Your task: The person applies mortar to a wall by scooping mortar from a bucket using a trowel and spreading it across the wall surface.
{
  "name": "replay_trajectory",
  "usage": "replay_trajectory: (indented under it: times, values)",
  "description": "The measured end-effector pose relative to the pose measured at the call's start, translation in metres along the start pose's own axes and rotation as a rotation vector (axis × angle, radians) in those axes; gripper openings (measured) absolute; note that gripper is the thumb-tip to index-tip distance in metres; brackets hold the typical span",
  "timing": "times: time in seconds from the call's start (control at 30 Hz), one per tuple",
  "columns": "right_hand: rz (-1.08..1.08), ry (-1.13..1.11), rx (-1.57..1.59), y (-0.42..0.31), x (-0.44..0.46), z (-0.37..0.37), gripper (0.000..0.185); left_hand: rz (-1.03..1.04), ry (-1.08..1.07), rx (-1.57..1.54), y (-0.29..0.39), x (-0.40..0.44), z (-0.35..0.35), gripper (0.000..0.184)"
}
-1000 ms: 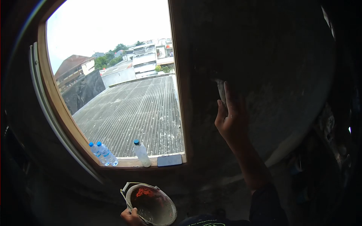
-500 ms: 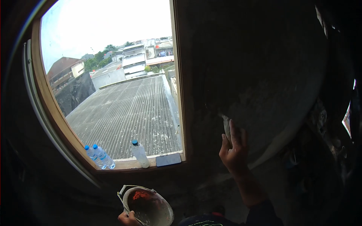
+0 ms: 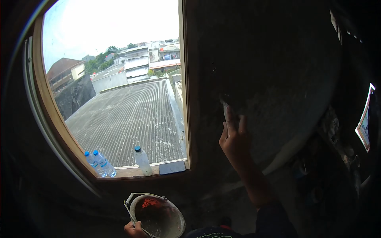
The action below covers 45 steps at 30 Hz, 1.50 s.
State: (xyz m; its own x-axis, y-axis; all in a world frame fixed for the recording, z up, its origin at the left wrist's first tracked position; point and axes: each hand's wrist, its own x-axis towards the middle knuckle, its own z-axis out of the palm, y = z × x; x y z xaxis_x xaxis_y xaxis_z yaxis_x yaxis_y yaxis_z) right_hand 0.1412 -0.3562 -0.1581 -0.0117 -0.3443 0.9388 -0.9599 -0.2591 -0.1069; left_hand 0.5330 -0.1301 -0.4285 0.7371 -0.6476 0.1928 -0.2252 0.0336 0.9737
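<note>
My left hand (image 3: 135, 229), low in the view, is closed on the rim of a grey, crusted bucket (image 3: 179, 217). The bucket tilts toward me, showing an orange-red patch inside, and its handle lies against the far rim. On the right, my right hand (image 3: 235, 137) is raised in front of the dark wall (image 3: 270, 79). Its fingers are closed around a slim greyish tool (image 3: 226, 106) whose kind I cannot make out. The tool's tip points up and left at the wall, near a small dark wet-looking patch. Shade hides much of these fingers.
A wood-framed window (image 3: 185, 99) opens onto a corrugated roof (image 3: 131, 119). On its sill stand two clear water bottles (image 3: 104, 163), a cloudy bottle (image 3: 143, 162) and a phone-like flat slab (image 3: 172, 167). Clutter fills the dark right side.
My right hand has moved up and left along the wall with the tool. The left hand still holds the bucket in about the same place. The view has shifted slightly.
</note>
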Motion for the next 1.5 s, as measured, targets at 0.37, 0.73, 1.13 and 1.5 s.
replay_trajectory:
  times: [0.37,0.73,1.13,1.5]
  values:
    - [-0.032,0.067,0.229,0.005,-0.025,-0.037,0.057,0.058,-0.016,0.14,0.012,-0.01,-0.013,0.031]
    - [0.044,-0.083,0.133,0.016,-0.071,0.041,0.06,0.036,-0.04,0.015,-0.003,-0.017,-0.015,0.033]
    - [0.085,-0.1,0.443,0.032,-0.196,0.004,0.053,0.183,0.28,0.064,0.002,-0.029,-0.011,0.028]
    - [0.019,0.104,0.331,0.006,-0.007,0.047,0.057,0.019,-0.096,0.098,0.07,-0.039,-0.006,0.029]
